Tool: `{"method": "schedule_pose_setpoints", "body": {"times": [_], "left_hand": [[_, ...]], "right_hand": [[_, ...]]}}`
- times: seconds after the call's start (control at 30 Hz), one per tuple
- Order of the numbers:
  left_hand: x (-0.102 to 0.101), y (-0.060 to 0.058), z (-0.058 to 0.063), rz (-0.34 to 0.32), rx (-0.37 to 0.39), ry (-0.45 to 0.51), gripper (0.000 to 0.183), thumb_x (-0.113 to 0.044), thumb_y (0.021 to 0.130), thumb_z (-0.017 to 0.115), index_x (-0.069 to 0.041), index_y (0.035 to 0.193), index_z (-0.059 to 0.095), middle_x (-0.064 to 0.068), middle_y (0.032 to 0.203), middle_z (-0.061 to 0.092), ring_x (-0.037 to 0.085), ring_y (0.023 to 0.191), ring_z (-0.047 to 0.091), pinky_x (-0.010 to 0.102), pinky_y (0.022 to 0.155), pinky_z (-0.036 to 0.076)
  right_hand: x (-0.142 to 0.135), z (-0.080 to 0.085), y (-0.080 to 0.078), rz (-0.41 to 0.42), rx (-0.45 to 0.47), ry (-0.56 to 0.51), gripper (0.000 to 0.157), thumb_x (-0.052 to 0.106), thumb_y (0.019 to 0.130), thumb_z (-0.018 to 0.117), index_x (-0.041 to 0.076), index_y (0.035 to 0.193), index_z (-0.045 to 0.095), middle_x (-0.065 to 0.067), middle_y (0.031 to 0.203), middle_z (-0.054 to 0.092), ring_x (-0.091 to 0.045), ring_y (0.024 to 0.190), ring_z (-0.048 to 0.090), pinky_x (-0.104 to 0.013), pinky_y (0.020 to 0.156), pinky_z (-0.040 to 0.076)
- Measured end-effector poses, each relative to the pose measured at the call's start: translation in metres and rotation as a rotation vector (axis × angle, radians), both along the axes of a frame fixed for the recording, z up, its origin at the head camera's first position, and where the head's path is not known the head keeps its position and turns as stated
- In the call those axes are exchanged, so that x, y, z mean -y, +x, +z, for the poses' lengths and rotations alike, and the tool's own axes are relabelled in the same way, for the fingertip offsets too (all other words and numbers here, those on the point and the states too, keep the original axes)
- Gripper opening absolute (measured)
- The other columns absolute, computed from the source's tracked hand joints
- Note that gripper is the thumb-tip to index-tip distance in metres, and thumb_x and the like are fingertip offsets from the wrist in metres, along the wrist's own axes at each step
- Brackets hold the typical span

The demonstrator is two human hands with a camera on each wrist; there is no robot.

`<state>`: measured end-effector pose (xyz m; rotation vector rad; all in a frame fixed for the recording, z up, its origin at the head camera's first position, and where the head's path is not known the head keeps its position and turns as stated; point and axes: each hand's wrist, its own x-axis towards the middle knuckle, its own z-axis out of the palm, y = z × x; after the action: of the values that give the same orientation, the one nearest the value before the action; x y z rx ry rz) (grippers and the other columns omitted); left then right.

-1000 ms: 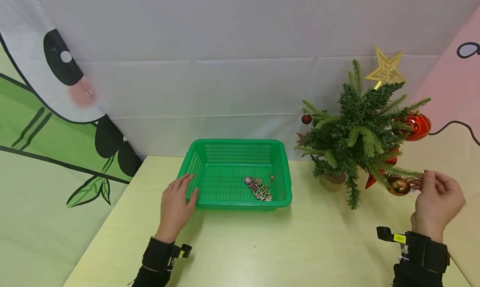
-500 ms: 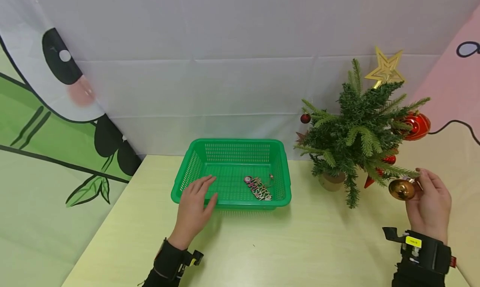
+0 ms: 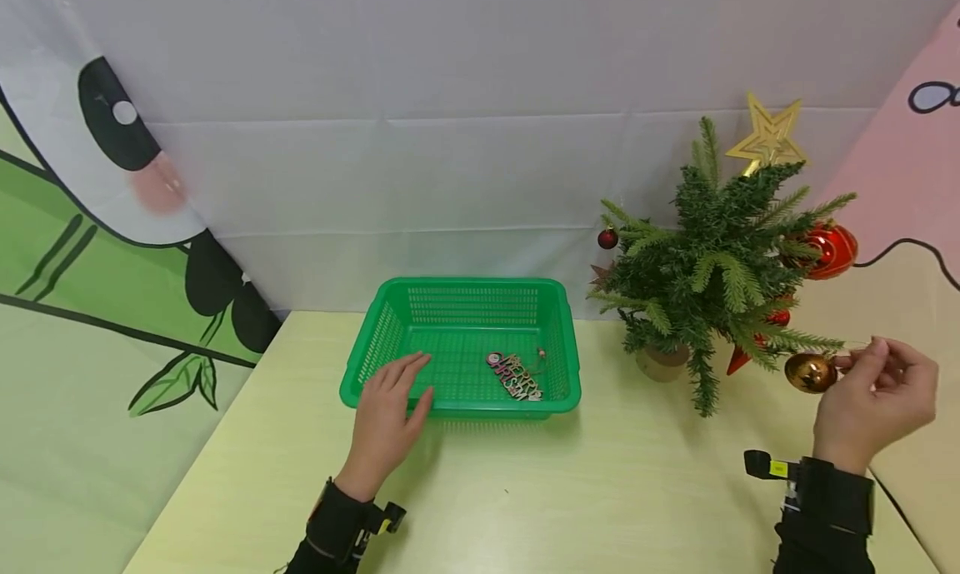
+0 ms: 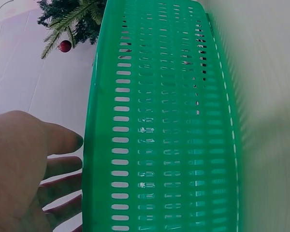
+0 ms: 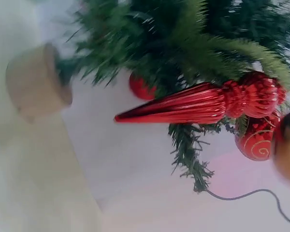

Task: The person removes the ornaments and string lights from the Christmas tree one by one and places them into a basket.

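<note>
My right hand (image 3: 873, 403) is beside the small Christmas tree (image 3: 720, 257), at the tip of a low right branch. Its thumb and fingers pinch a shiny gold bauble (image 3: 812, 373) near its top, and a thin thread shows between fingertips and branch. Only part of the gold bauble (image 5: 287, 154) enters the right wrist view, blurred at the right edge. My left hand (image 3: 386, 424) lies over the front left rim of the green plastic basket (image 3: 480, 409), fingers loosely extended. From the left wrist view, the fingers of that hand (image 4: 19, 169) are along the basket's rim.
A "Merry Christmas" letter ornament (image 3: 516, 377) lies inside the basket. On the tree hang a large red bauble (image 3: 832, 251), a small dark red bauble (image 3: 607, 238) and a red ridged drop ornament (image 5: 193, 104). A gold star (image 3: 768, 137) tops it. A printed cloth backs the table.
My right hand drew in toward me with the gold bauble, then turned and shifted right along the branch tip. My left hand slid right along the basket rim and then stayed still.
</note>
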<state>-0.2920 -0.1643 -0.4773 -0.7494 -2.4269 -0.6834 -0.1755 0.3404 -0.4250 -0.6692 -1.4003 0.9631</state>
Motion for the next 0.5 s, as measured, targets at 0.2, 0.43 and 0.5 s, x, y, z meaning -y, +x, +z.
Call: {"method": "schedule_pose_setpoints", "body": {"times": [0.2, 0.43, 0.5], "left_hand": [[-0.001, 0.0, 0.0, -0.005, -0.009, -0.001, 0.05, -0.016, 0.095, 0.077, -0.007, 0.142, 0.062, 0.014, 0.141, 0.063, 0.037, 0.13, 0.057, 0.058, 0.107, 0.046], [-0.001, 0.001, 0.0, -0.012, -0.012, -0.005, 0.048, -0.017, 0.097, 0.075, -0.007, 0.142, 0.062, 0.015, 0.14, 0.063, 0.037, 0.129, 0.057, 0.057, 0.107, 0.046], [-0.001, 0.001, 0.0, -0.011, -0.008, -0.006, 0.048, -0.017, 0.097, 0.075, -0.007, 0.142, 0.062, 0.015, 0.14, 0.063, 0.037, 0.129, 0.057, 0.057, 0.106, 0.046]], "right_hand": [[-0.01, -0.004, 0.005, 0.067, 0.136, -0.026, 0.022, 0.026, 0.106, 0.058, 0.014, 0.116, 0.074, 0.027, 0.09, 0.059, 0.012, 0.076, 0.057, -0.01, 0.075, 0.046], [-0.024, -0.004, 0.017, 0.342, 0.041, -0.223, 0.016, 0.015, 0.099, 0.07, 0.006, 0.11, 0.077, 0.012, 0.088, 0.071, 0.005, 0.065, 0.068, -0.007, 0.065, 0.053], [-0.025, -0.002, 0.018, 0.448, -0.071, -0.344, 0.017, 0.013, 0.096, 0.073, 0.002, 0.109, 0.076, 0.004, 0.089, 0.073, -0.003, 0.063, 0.071, -0.011, 0.061, 0.054]]}}
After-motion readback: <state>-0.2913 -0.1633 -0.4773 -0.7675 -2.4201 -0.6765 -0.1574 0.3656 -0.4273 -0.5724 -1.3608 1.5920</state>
